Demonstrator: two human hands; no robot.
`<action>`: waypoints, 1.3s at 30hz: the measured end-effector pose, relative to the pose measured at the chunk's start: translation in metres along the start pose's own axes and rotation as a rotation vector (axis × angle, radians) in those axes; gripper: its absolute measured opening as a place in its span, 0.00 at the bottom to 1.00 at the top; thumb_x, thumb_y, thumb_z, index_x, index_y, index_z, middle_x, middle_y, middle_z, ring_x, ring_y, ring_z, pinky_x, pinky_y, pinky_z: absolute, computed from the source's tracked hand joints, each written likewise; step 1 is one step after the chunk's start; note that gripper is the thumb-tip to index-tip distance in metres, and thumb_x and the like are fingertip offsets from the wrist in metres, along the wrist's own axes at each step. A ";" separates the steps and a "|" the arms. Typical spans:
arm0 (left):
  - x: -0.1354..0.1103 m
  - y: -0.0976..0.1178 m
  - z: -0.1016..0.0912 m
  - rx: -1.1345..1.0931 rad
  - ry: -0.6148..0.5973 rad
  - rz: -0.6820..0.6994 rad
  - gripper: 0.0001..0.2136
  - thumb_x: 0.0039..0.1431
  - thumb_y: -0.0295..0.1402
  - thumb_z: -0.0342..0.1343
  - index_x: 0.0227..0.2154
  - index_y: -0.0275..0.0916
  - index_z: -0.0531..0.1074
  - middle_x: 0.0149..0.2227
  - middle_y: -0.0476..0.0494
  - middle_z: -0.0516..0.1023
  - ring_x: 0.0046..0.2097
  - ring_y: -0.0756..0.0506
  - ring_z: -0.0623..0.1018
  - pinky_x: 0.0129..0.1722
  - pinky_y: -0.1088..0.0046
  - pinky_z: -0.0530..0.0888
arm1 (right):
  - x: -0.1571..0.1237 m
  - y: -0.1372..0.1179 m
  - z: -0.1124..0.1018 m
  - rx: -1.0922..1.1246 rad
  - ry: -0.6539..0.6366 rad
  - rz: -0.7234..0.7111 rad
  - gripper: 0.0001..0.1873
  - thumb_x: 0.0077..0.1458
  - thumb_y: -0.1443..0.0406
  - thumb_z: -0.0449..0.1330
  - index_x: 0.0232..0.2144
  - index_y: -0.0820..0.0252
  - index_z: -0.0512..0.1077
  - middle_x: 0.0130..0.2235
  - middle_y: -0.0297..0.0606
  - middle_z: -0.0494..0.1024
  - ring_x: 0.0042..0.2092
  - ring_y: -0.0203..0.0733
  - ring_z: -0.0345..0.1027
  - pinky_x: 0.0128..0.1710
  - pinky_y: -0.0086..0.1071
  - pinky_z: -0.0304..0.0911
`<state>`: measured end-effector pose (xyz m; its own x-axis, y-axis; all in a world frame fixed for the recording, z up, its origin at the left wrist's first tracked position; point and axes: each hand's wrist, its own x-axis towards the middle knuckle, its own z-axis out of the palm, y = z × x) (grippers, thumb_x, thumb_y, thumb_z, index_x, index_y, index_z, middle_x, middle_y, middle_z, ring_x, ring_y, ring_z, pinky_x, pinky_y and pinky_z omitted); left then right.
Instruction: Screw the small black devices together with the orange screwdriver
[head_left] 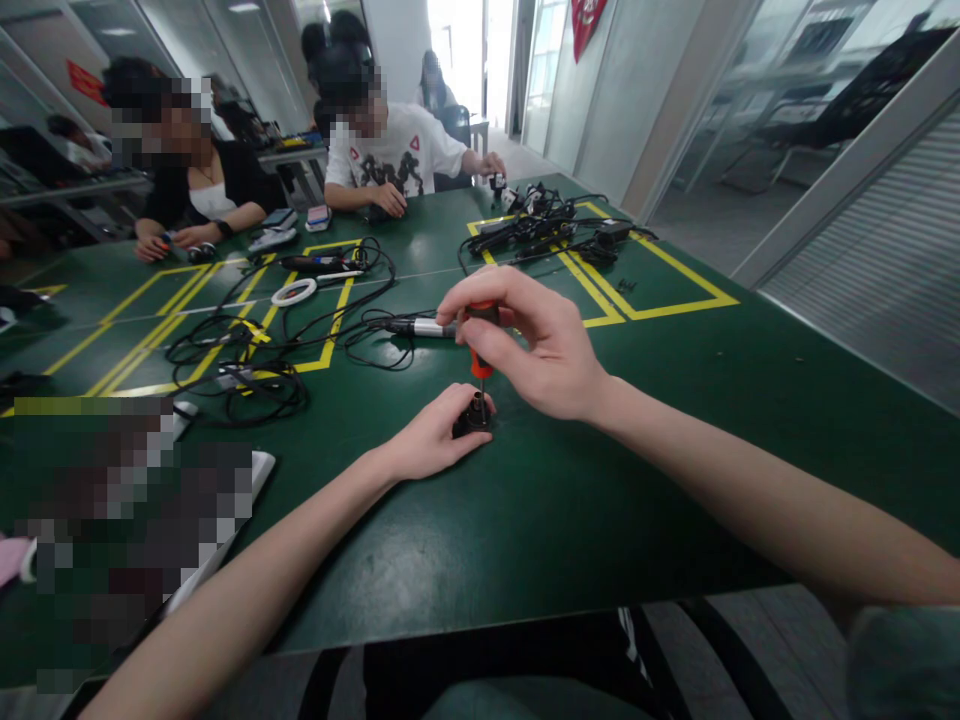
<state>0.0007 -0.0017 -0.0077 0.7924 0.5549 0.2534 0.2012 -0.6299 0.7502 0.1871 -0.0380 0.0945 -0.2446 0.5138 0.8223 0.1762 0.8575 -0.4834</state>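
Observation:
My right hand [532, 345] is closed round the handle of a screwdriver [481, 366], which has an orange-red and dark grip. The screwdriver stands upright, its thin shaft pointing down at a small black round part [474, 415]. Whether the tip sits in a screw is too small to tell. My left hand [435, 432] rests on the table and grips that black part between thumb and fingers, hiding some of it. Just behind my right hand lies a silver and black pen-like tool [427, 327] with a cable.
The green table [675, 450] carries yellow tape lines. Tangled black cables [247, 390] and a white ring [294, 292] lie to the left, more cables [540, 230] at the back right. A blurred-out flat item [172, 560] is at the near left. Two people sit across the table.

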 end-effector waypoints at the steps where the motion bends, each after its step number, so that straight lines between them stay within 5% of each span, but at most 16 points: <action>1: 0.000 0.000 0.000 -0.006 0.002 -0.008 0.11 0.65 0.35 0.63 0.48 0.40 0.73 0.47 0.41 0.78 0.50 0.40 0.76 0.56 0.60 0.75 | 0.001 -0.001 0.000 -0.025 0.006 -0.017 0.08 0.69 0.67 0.59 0.46 0.60 0.77 0.45 0.39 0.83 0.43 0.37 0.75 0.35 0.30 0.69; 10: 0.002 -0.001 -0.001 -0.016 0.014 -0.042 0.12 0.64 0.37 0.65 0.47 0.40 0.75 0.49 0.41 0.80 0.51 0.39 0.77 0.57 0.60 0.75 | -0.001 -0.002 0.000 0.037 -0.020 -0.026 0.14 0.72 0.68 0.53 0.54 0.64 0.74 0.44 0.41 0.82 0.42 0.37 0.76 0.40 0.32 0.72; 19: 0.002 0.000 -0.001 0.054 0.022 0.003 0.12 0.64 0.39 0.66 0.45 0.38 0.76 0.46 0.41 0.80 0.50 0.39 0.78 0.54 0.59 0.76 | 0.000 -0.006 -0.001 -0.138 -0.019 0.005 0.17 0.69 0.68 0.59 0.57 0.58 0.74 0.47 0.39 0.82 0.44 0.39 0.76 0.35 0.30 0.73; 29: 0.001 0.002 -0.004 0.031 0.030 0.015 0.13 0.60 0.35 0.69 0.45 0.38 0.77 0.45 0.43 0.81 0.48 0.41 0.78 0.54 0.62 0.76 | 0.002 -0.001 -0.004 -0.141 -0.022 -0.055 0.06 0.68 0.67 0.63 0.46 0.60 0.77 0.45 0.38 0.84 0.42 0.37 0.77 0.34 0.29 0.70; 36: 0.001 0.000 -0.007 -0.051 0.006 -0.034 0.14 0.59 0.32 0.69 0.47 0.37 0.80 0.45 0.43 0.83 0.47 0.42 0.80 0.53 0.64 0.77 | 0.000 -0.002 -0.005 -0.121 -0.019 -0.046 0.15 0.68 0.72 0.54 0.52 0.61 0.75 0.42 0.38 0.83 0.39 0.35 0.76 0.34 0.30 0.71; 39: 0.001 0.001 -0.006 -0.068 0.002 -0.068 0.15 0.59 0.32 0.69 0.49 0.37 0.80 0.44 0.44 0.84 0.46 0.43 0.81 0.53 0.64 0.78 | 0.000 -0.001 -0.006 -0.119 -0.034 -0.072 0.12 0.68 0.71 0.54 0.47 0.62 0.76 0.41 0.38 0.82 0.38 0.34 0.75 0.36 0.31 0.71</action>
<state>-0.0016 0.0016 -0.0029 0.7767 0.5967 0.2015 0.2152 -0.5521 0.8055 0.1927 -0.0392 0.0968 -0.2929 0.4536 0.8417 0.2685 0.8839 -0.3829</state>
